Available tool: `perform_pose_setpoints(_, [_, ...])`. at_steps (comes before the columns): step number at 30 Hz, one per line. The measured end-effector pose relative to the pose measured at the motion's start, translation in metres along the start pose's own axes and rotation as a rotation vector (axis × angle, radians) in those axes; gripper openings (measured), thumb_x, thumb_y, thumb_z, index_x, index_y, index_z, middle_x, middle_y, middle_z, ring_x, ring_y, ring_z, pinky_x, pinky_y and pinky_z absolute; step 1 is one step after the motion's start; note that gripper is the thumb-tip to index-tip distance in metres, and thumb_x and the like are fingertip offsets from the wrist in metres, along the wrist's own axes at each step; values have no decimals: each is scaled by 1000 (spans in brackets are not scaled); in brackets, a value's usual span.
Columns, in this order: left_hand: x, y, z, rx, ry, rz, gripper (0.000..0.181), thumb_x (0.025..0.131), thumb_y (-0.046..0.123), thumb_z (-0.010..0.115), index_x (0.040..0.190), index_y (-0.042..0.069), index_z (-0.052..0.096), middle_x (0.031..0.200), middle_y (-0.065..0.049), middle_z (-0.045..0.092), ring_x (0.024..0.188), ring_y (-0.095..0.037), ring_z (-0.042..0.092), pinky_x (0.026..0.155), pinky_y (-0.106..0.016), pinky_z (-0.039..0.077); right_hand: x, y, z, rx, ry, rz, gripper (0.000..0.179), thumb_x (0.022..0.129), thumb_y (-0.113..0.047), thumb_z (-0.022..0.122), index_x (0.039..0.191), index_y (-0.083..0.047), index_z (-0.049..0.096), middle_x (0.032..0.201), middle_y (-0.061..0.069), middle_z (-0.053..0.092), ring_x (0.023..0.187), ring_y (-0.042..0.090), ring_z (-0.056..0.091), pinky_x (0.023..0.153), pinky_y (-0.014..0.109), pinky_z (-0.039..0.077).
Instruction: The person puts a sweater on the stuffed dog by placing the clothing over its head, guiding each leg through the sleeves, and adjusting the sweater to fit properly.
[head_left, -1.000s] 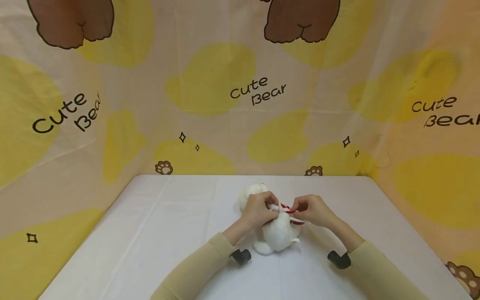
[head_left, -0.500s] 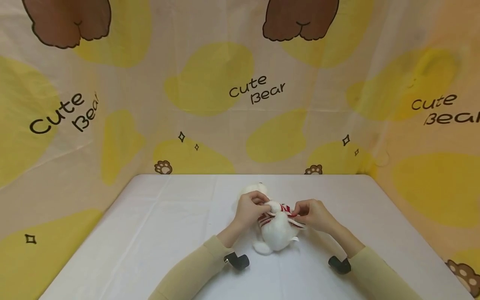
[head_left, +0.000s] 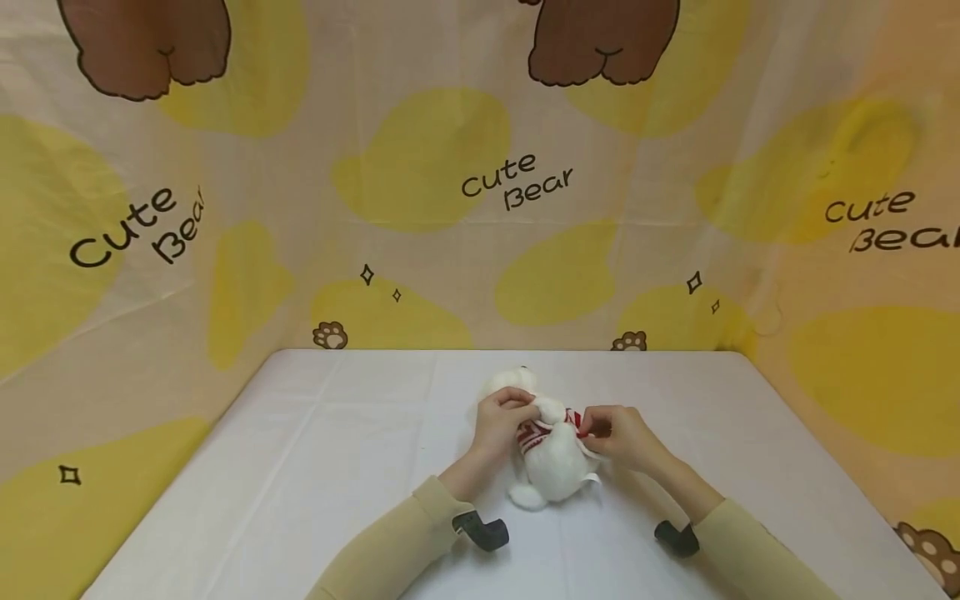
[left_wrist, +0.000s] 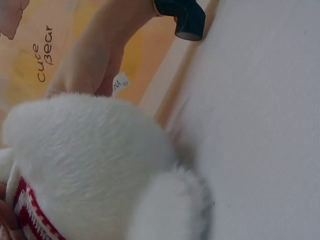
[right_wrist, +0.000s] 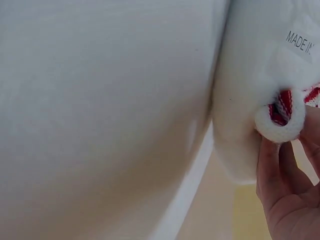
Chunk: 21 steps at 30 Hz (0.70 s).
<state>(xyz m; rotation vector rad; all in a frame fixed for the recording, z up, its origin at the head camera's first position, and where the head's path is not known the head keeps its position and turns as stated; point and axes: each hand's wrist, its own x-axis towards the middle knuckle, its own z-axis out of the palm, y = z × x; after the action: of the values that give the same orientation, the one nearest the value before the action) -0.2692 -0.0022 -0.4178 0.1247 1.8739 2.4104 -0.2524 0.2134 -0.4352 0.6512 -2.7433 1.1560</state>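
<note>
A white plush toy (head_left: 557, 468) lies on the table, its head pointing away and its round bottom toward me. Round its middle is a red-and-white knitted sweater (head_left: 534, 435). My left hand (head_left: 498, 427) grips the toy at a stubby white arm (head_left: 552, 409). Only a bit of that hand's fingers (left_wrist: 7, 220) shows in the left wrist view, beside the knit. On the other side my right hand (head_left: 624, 435) pinches the sweater's edge. The right wrist view shows its fingers (right_wrist: 270, 167) at a rolled white trim (right_wrist: 282, 131) with red knit inside.
A sewn-on label (right_wrist: 300, 44) hangs from the toy's rear. The white table (head_left: 360, 467) extends on both sides, with printed fabric walls (head_left: 420, 250) behind it. Black camera mounts (head_left: 487, 533) stick out at both wrists.
My left hand has shifted slightly left, and the white arm and more red knit now show beside it. The right hand has moved a little inward and lower, still at the sweater's edge.
</note>
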Motion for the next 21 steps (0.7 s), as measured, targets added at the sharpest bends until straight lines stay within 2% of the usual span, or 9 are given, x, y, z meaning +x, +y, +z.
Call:
perform_pose_setpoints(8, [14, -26, -2, -163, 53, -36, 22, 69, -14, 63, 76, 7, 60, 65, 4, 62, 57, -6, 52, 56, -19, 44, 4, -2, 0, -34, 29, 33, 15, 77, -4, 73, 74, -15, 64, 79, -3, 68, 72, 3, 57, 65, 19, 48])
perform_pose_setpoints(13, [14, -31, -1, -241, 80, -33, 24, 70, -14, 62, 74, 10, 59, 65, 5, 60, 56, -6, 49, 54, -19, 41, 7, -5, 1, -51, 31, 29, 14, 76, -4, 72, 74, -14, 63, 78, -3, 67, 72, 5, 56, 65, 20, 48])
perform_pose_setpoints(16, [14, -31, -1, -212, 66, -14, 25, 69, -14, 64, 75, 10, 60, 67, 4, 63, 60, -7, 53, 55, -19, 41, 9, -7, 2, -71, 13, 14, 14, 75, -2, 70, 74, -14, 63, 76, -4, 65, 70, 5, 55, 64, 20, 47])
perform_pose_setpoints(21, [16, -30, -2, -100, 28, 36, 23, 68, -12, 70, 78, 8, 62, 72, 4, 68, 67, -7, 60, 55, -19, 45, 11, -6, 2, -46, 34, -14, 9, 79, -5, 69, 85, -12, 69, 84, 0, 70, 78, 10, 62, 68, 22, 52])
